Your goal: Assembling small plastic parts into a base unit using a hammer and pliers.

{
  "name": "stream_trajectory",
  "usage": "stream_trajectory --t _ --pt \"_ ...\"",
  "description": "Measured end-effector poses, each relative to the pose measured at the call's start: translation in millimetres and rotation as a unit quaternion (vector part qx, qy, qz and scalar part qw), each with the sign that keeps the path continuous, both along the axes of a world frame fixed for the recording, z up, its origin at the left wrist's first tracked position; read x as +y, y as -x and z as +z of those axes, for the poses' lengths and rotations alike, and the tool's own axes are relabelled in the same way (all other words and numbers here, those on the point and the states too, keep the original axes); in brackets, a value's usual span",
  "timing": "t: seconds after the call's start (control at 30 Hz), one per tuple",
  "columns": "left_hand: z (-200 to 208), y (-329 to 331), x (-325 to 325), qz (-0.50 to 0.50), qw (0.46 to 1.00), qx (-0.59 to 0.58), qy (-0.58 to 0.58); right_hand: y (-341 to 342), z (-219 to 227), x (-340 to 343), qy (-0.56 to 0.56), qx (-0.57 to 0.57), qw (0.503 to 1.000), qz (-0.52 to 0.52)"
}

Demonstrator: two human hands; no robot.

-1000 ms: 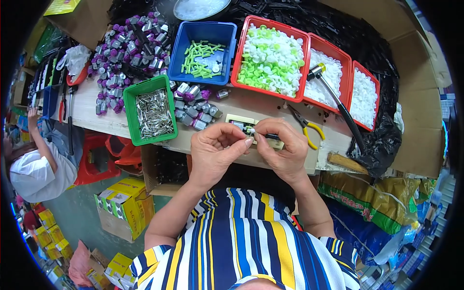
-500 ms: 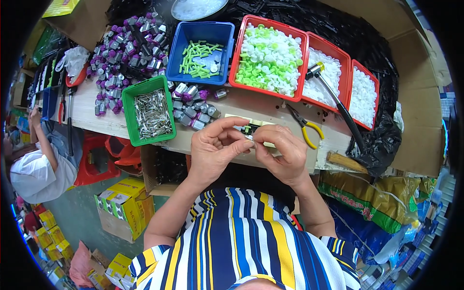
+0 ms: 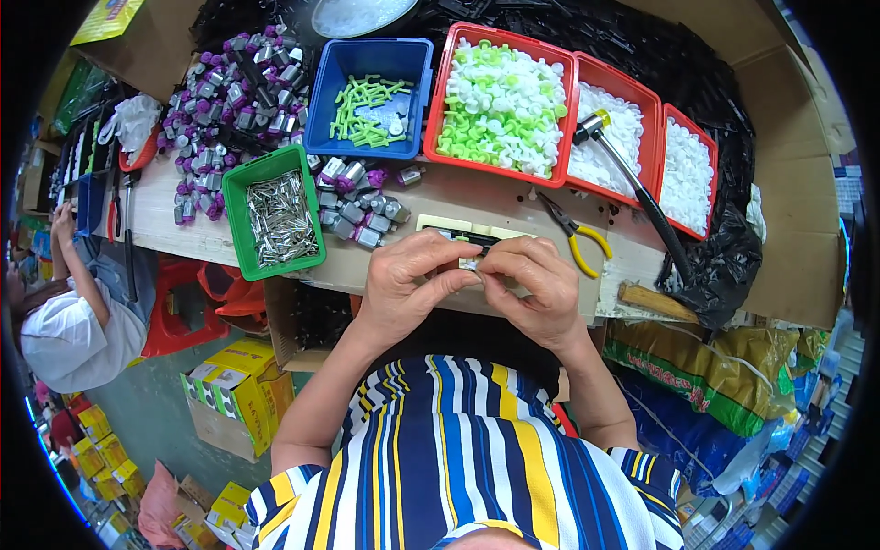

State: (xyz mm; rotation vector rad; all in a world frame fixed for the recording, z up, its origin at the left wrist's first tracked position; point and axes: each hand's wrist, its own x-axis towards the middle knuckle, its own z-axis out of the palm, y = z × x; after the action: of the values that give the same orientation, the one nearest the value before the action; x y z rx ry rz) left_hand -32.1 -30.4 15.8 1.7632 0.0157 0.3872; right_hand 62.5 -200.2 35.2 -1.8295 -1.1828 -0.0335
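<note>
My left hand (image 3: 401,280) and my right hand (image 3: 535,279) meet over the table's front edge, thumbs and fingertips closed. A small whitish part (image 3: 469,263) shows between their fingertips, partly covered, and both hands seem to pinch it. Just beyond the fingers is a cream-coloured block (image 3: 501,232) with a slim black piece (image 3: 470,237) lying along it. My fingers hide part of both. To the right of my right hand lie yellow-handled pliers (image 3: 587,247).
Green bin (image 3: 278,263) of metal pins; blue bin (image 3: 368,149) of green pegs; red bins (image 3: 496,170) of green and white plastic parts. A hammer (image 3: 642,192) leans across the red bins. Metal-and-purple pieces (image 3: 240,101) are heaped left. Someone in white (image 3: 78,330) sits far left.
My fingertips have shifted slightly, and the whitish part between them shows more clearly. More of the slim black piece on the cream block is visible. The view has moved a little.
</note>
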Motion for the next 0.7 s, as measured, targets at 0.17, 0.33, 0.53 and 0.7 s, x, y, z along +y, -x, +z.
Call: stream_trajectory --t 0.17,0.33,0.53,0.7 --pt "0 7 2 0.06 0.997 0.017 -0.047 -10 -9 0 0.03 0.001 0.999 -0.021" --pt "-16 11 4 0.109 0.961 -0.105 -0.23 -16 -14 1 0.076 -0.009 0.997 -0.016" --pt "-26 16 -6 0.091 0.91 -0.147 -0.378 -17 -17 2 0.104 -0.028 0.994 -0.014" --pt "-31 15 -8 0.093 0.872 -0.142 -0.459 -21 -15 5 0.115 -0.038 0.993 0.011"
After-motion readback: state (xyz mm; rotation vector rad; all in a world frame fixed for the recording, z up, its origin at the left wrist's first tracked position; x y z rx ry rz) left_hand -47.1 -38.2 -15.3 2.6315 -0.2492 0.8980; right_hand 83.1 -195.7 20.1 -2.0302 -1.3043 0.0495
